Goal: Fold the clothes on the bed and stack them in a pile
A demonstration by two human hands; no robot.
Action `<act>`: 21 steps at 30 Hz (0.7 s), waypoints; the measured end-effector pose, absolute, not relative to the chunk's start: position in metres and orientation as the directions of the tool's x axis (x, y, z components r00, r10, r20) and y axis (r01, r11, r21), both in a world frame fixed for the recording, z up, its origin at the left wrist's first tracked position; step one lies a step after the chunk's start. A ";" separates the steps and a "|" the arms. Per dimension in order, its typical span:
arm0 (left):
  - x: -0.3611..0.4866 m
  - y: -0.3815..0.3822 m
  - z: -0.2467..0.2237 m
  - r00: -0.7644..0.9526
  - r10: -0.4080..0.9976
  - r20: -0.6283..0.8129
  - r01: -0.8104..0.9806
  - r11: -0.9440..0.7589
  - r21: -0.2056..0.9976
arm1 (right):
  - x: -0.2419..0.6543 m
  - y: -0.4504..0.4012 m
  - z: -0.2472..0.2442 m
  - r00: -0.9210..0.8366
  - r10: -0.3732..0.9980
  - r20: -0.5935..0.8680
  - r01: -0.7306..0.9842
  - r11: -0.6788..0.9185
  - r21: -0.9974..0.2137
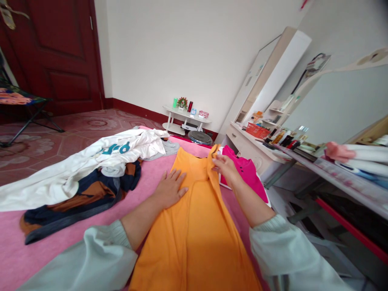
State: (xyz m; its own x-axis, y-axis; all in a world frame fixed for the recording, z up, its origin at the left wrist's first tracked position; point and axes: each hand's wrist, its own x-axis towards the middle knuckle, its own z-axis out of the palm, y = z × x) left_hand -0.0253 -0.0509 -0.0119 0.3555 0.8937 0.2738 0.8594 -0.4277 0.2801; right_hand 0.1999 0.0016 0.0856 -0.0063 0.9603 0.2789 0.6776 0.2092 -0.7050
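A long orange garment (209,226) lies spread over the pink bed cover (145,190), stretching from the near edge of the view toward the far end. My left hand (170,189) rests flat on its left side, fingers out and holding nothing. At the upper right corner, my right hand (226,167) pinches the garment's edge between thumb and fingers, and the cloth there is bunched and slightly raised. Just beyond my right hand lies a bright pink garment (247,173), partly hidden by my forearm.
To the left are a white garment with teal lettering (91,159) and a navy and brown garment (91,198). A dressing table (242,135) with a red basket (257,130) stands right. A small white shelf (186,114) is by the wall; a folding stool (27,103) stands far left.
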 end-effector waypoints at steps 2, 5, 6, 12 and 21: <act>-0.027 -0.050 -0.012 0.358 0.892 0.276 0.851 -0.434 0.297 | 0.179 -0.011 0.084 -0.062 0.969 0.238 0.589 0.228 -0.776; -0.029 -0.050 -0.011 0.359 0.890 0.282 0.840 -0.440 0.317 | 0.180 -0.041 0.078 -0.144 0.973 0.179 0.550 0.229 -0.803; -0.029 -0.051 -0.010 0.360 0.888 0.285 0.837 -0.443 0.321 | 0.188 -0.053 0.076 -0.161 0.974 0.160 0.579 0.224 -0.784; -0.026 -0.052 -0.002 0.419 0.858 0.296 0.802 -0.502 0.322 | 0.242 -0.144 0.076 -0.282 0.956 -0.076 0.838 0.207 -0.505; -0.019 -0.046 -0.002 0.441 0.848 0.295 0.790 -0.523 0.321 | 0.253 -0.233 0.084 -0.307 0.892 -0.331 0.942 0.235 -0.238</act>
State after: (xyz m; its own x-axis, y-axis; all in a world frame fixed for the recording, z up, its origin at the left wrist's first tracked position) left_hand -0.0193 -0.0463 -0.0022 0.4410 0.8477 0.2948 0.7898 -0.5225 0.3212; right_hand 0.2525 -0.2327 0.0842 -0.3067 0.8924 -0.3310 0.9423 0.2355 -0.2381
